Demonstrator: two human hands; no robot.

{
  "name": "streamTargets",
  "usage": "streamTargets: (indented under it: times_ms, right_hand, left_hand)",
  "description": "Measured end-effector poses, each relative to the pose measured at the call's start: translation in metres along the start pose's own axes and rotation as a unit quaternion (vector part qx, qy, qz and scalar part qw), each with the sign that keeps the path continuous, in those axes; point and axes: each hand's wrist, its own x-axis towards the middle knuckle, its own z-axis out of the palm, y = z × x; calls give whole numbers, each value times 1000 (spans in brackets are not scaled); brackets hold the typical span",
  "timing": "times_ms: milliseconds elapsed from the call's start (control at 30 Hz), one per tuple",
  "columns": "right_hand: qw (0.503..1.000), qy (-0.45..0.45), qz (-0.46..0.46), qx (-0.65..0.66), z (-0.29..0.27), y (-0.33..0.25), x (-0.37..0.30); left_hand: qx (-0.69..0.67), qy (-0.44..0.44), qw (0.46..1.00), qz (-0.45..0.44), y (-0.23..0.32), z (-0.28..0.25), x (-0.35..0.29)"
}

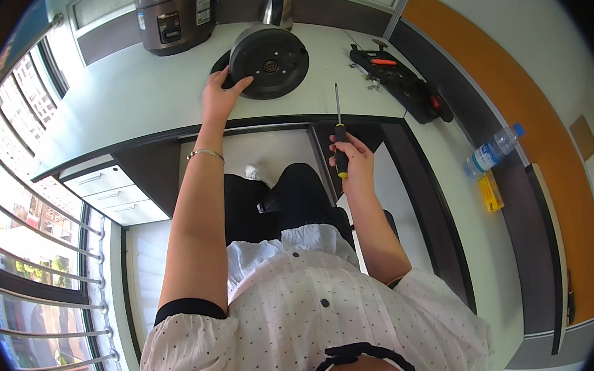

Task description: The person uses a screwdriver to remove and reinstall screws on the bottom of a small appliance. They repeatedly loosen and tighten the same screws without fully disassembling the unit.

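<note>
Head view, looking down at a seated person. The left hand (222,93) reaches to the far part of the white desk (140,93), fingers spread and curled over the left rim of a round black appliance base (270,60) that lies with its flat underside up, a small metal hub at its centre. The grip on the rim appears to steady the disc and keep it from turning or sliding; the thumb lies on the upturned face.

The right hand (351,161) is nearer, over the knee gap below the desk edge, fingers wrapped shut around the black and yellow handle of a screwdriver (339,129). The shaft points away from the person, its tip over the desk just right of the base and apart from it, so the tool is held ready, not engaged.

Far left on the desk stands a grey rice cooker (177,13); beside it, behind the base, a steel kettle body (277,9). To the right lies an open black tool case (401,81) with an orange-handled tool in it. Further right and nearer, a clear water bottle (492,151) lies on its side by a small yellow box (490,191). White drawers (110,195) sit under the desk at left.
</note>
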Motion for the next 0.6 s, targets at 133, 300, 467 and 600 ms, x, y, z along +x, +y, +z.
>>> streamTargets:
  times_ms: [133, 300, 467, 600]
  right_hand:
    - [999, 27, 17, 30, -15, 6, 8]
    - [998, 37, 6, 43, -8, -2, 6]
    - [997, 54, 17, 61, -16, -16, 16]
    - [993, 75, 44, 75, -22, -32, 31]
  left_hand:
    - [-6, -12, 1000, -15, 2, 2, -1]
    - [-12, -4, 1000, -20, -16, 4, 6]
    - [-21, -18, 999, -32, -15, 6, 6]
    - [4, -16, 999, -27, -20, 4, 7]
